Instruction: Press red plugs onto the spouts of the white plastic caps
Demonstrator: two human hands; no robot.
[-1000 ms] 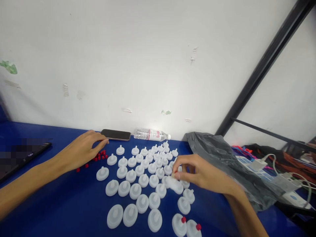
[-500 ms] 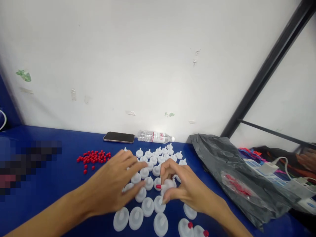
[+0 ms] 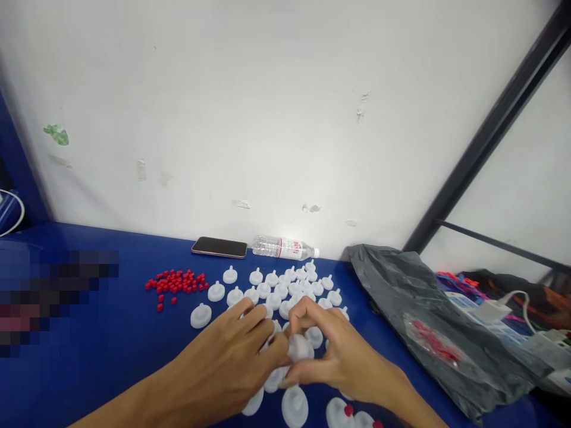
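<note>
My right hand [image 3: 343,351] holds a white plastic nozzle cap [image 3: 298,348] on its side between thumb and fingers, spout pointing left. The fingers of my left hand [image 3: 236,356] are closed at its spout end, covering the tip. No red shows there now. Around and beneath both hands stand several more white nozzle caps [image 3: 294,406], spouts up, some hidden by my hands. Two white caps with red tips [image 3: 339,413] lie at the bottom, right of centre. A pile of small red tip caps [image 3: 178,281] is spread to the left.
A phone [image 3: 219,247] and a clear water bottle [image 3: 285,247] lie along the wall. To the right are a grey plastic bag [image 3: 388,279], a clear packet of red pieces [image 3: 432,342] and power strips with a white cable [image 3: 504,309]. A blurred patch covers the table's left side.
My left hand has moved right and down, and its fingers have closed at the spout of the nozzle cap in my right hand. The red tip seen on that spout before is now covered.
</note>
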